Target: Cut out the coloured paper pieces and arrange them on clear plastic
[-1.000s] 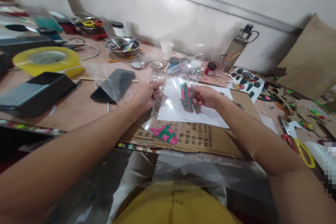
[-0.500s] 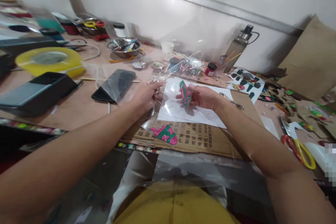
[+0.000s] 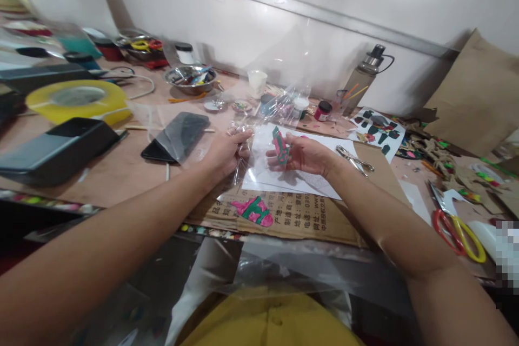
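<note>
My left hand (image 3: 230, 152) is closed on a bunched edge of a clear plastic sheet (image 3: 284, 59), which spreads up behind both hands and hangs down past the table edge. In my right hand (image 3: 306, 155) is a small pink and green painted cutout (image 3: 279, 146), tilted upright against the fingers. A second pink and green cutout (image 3: 254, 211) lies flat on the printed cardboard (image 3: 300, 221) below the hands. White paper (image 3: 259, 173) with faint line drawings rests on the cardboard under my right hand. Small metal scissors (image 3: 354, 161) lie beside my right wrist.
To the left are a yellow tape roll (image 3: 115, 100), a black phone (image 3: 178, 135) and a grey device (image 3: 52, 151). A metal bowl (image 3: 190, 86), paint jars (image 3: 323, 112) and a bottle (image 3: 363, 78) stand behind. Red and yellow scissors (image 3: 454, 227) lie at right.
My right hand has moved slightly left with the cutout, which has turned somewhat edge-on. The left hand keeps its hold on the plastic sheet. The view has shifted a little.
</note>
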The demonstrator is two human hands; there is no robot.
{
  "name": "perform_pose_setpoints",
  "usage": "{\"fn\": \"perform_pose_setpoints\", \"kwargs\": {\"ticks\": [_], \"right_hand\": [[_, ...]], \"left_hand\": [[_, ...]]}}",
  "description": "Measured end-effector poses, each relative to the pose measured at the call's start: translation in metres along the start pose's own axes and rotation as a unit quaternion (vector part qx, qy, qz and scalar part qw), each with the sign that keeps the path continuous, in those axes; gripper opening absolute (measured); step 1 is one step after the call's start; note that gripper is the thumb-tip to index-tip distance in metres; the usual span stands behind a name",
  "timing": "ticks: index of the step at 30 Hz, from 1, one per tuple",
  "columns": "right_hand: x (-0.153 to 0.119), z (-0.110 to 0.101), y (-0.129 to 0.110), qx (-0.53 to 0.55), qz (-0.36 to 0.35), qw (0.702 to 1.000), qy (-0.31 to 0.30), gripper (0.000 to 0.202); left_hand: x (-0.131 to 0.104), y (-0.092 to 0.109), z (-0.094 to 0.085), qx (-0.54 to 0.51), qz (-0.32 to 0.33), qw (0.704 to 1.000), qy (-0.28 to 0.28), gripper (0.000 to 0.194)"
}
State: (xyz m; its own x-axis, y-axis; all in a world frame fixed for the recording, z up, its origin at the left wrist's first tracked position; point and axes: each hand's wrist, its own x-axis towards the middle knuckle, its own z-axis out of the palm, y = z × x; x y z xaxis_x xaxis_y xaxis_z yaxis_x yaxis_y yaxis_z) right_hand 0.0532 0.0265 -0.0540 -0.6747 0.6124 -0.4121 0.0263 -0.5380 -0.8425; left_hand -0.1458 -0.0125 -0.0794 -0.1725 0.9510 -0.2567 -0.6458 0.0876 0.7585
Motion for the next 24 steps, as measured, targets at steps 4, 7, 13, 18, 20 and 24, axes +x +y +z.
{"fn": "perform_pose_setpoints", "kwargs": {"ticks": [4,7,13,18,20,24], "right_hand": [[0.003,0.004,0.001,-0.012,-0.002,1.000,0.013,0.019],[0.006,0.005,0.001,-0.018,-0.011,1.000,0.014,0.020],[0.010,0.007,0.002,-0.017,-0.035,0.999,-0.010,0.029],[0.008,0.013,0.002,-0.023,-0.041,0.999,0.014,0.028],[0.007,0.013,0.002,-0.025,-0.047,0.998,0.028,0.027],[0.003,0.007,0.002,-0.045,-0.092,0.989,0.107,0.022]], "left_hand": [[0.004,-0.003,-0.004,0.025,0.023,0.999,-0.010,0.029],[0.005,-0.004,-0.006,0.034,0.029,0.999,-0.009,0.027],[0.005,-0.004,-0.007,0.037,0.018,0.999,-0.025,0.027],[0.007,-0.005,-0.007,0.050,0.029,0.998,-0.025,0.026],[0.006,-0.005,-0.007,0.057,0.032,0.998,-0.020,0.023],[0.004,-0.003,-0.005,0.048,0.024,0.998,-0.024,0.024]]}}
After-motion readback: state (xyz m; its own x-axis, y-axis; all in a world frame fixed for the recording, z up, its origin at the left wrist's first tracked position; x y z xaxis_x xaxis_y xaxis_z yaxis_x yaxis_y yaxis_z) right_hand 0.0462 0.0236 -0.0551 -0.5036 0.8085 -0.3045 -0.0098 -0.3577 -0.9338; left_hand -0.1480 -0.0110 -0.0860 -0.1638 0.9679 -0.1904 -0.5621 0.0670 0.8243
